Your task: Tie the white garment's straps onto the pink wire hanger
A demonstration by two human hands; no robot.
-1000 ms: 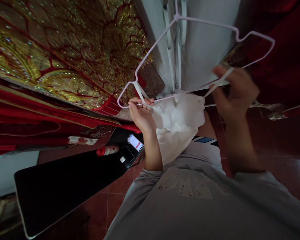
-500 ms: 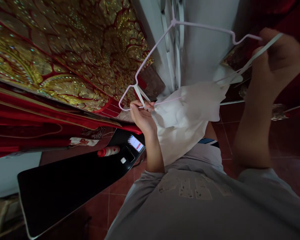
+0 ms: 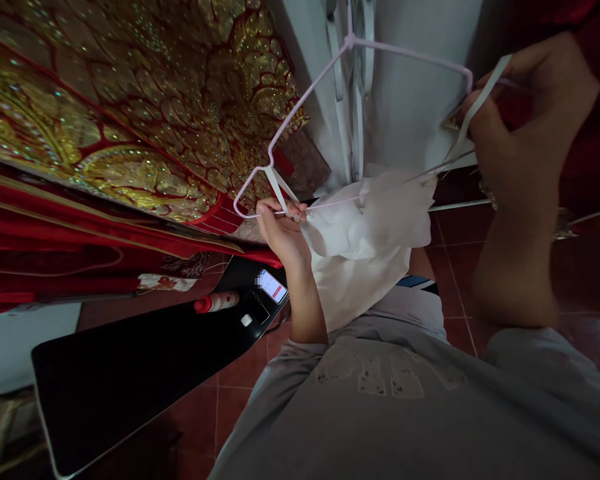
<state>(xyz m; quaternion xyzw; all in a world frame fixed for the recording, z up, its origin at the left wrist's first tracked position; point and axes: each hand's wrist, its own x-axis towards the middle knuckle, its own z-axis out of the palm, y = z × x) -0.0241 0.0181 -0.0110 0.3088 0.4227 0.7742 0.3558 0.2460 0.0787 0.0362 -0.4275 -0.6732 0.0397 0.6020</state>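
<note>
from the right hand [image 3: 535,127], i saw the pale garment [image 3: 365,230] lying toward eight o'clock, its near strap [image 3: 485,97] stretched across my spread thumb and forefinger, that grip partly open. the right hand was nearer this strap. the left hand [image 3: 286,233] was closed around the lower bar of the hanger [image 3: 349,42], with the garment toward three o'clock from it. the hanger's long axis ran roughly from eight to two o'clock. the garment looked off-white, thin and softly crumpled; the hanger looked slim and pale lilac.
</note>
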